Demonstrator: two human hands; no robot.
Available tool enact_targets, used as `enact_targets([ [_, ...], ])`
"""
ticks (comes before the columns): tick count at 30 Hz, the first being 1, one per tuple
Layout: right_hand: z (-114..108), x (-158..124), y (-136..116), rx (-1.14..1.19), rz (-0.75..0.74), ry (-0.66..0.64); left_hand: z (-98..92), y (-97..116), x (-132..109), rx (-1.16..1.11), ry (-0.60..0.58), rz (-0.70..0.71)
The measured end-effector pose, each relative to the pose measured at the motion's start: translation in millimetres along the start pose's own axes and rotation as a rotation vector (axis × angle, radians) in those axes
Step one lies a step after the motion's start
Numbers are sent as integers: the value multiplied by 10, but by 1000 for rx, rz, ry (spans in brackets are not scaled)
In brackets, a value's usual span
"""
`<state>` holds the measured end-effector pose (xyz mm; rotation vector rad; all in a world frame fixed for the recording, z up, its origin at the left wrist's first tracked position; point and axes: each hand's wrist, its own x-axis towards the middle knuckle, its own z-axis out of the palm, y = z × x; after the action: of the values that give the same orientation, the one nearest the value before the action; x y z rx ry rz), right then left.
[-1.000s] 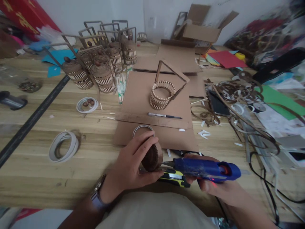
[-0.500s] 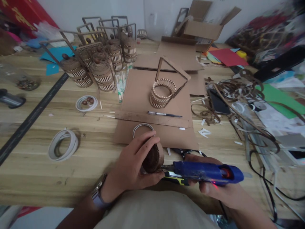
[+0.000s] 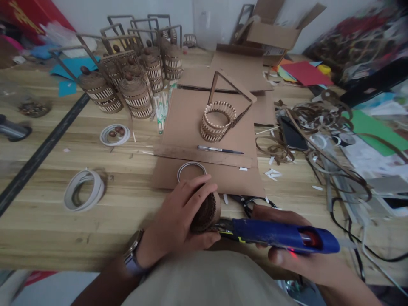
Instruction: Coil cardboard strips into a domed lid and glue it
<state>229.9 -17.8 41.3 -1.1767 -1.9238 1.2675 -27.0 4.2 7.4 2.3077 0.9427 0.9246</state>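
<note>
My left hand (image 3: 181, 214), wearing a watch, is wrapped round a roll of brown corrugated cardboard strip (image 3: 205, 214) held low over the table. In my right hand (image 3: 287, 238) is a blue glue gun (image 3: 270, 233), lying nearly level with a red glow near its rear. Its nozzle points left and meets or nearly meets the roll's lower right edge; the exact contact is too small to tell. A yellow and black cutter knife (image 3: 234, 237) lies partly hidden beneath the gun. Just beyond my left fingers, a pale ring (image 3: 191, 165) rests on the cardboard sheet (image 3: 168, 174).
A small slatted basket with a handle (image 3: 214, 127) and a pen (image 3: 219, 149) are on the cardboard. Several lidded baskets (image 3: 137, 97) crowd the back left. Scissors (image 3: 251, 204) lie beyond the gun; brown strips (image 3: 306, 114) tangle at right. White tape rolls (image 3: 83, 190) sit left.
The glue gun has shifted slightly right and its rear end sits a little lower. My left hand still holds the roll, which has moved a touch to the right.
</note>
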Motion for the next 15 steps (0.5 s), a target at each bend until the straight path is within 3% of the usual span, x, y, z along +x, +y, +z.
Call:
enact_targets([
  [15, -18, -32, -94, -50, -74, -18, -14, -32, -4, 60, 20, 65],
])
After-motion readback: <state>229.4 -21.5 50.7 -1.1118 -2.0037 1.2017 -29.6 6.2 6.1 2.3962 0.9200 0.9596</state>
